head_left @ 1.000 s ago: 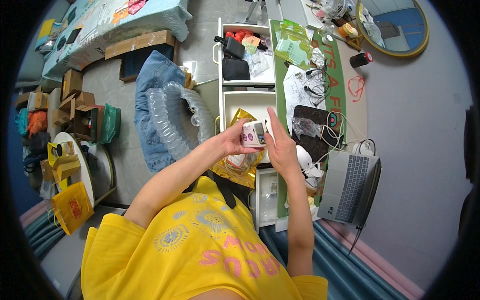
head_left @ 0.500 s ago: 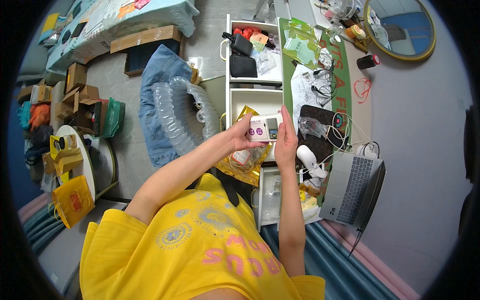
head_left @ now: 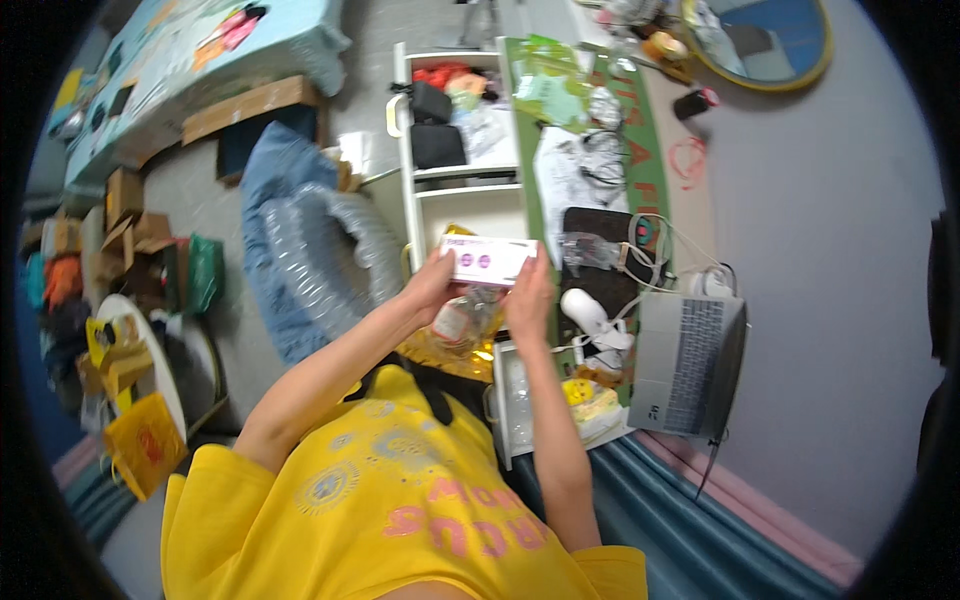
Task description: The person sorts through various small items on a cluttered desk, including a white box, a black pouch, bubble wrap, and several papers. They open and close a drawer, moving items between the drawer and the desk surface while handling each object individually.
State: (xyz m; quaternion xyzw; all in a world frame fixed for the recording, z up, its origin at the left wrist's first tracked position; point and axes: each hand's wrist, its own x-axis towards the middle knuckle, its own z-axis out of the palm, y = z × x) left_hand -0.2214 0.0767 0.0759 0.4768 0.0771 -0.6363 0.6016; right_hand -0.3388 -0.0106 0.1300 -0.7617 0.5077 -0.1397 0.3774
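Note:
Both my hands hold a small white cardboard box (head_left: 496, 262) with purple print and two purple circles, over an open white drawer (head_left: 470, 212). My left hand (head_left: 430, 287) grips the box's left end, thumb on the near corner. Along its right end rests my right hand (head_left: 528, 302), fingers held together against the side. Under the box, near my lap, lies a shiny gold bag (head_left: 437, 352). A clear plastic packet with a whitish label (head_left: 452, 320) sits on that bag, partly covered by my hands.
To the right, a desk with a green mat carries a white mouse (head_left: 584, 310), a laptop (head_left: 686, 365), cables and packets. A farther open drawer holds black pouches (head_left: 437, 146). At left are a denim-covered seat with a clear inflated ring (head_left: 300, 240) and several cardboard boxes (head_left: 125, 195).
The box has tilted in my hands; the grey device panel seen at its right end no longer shows. The whole view has shifted, so most things now sit farther left.

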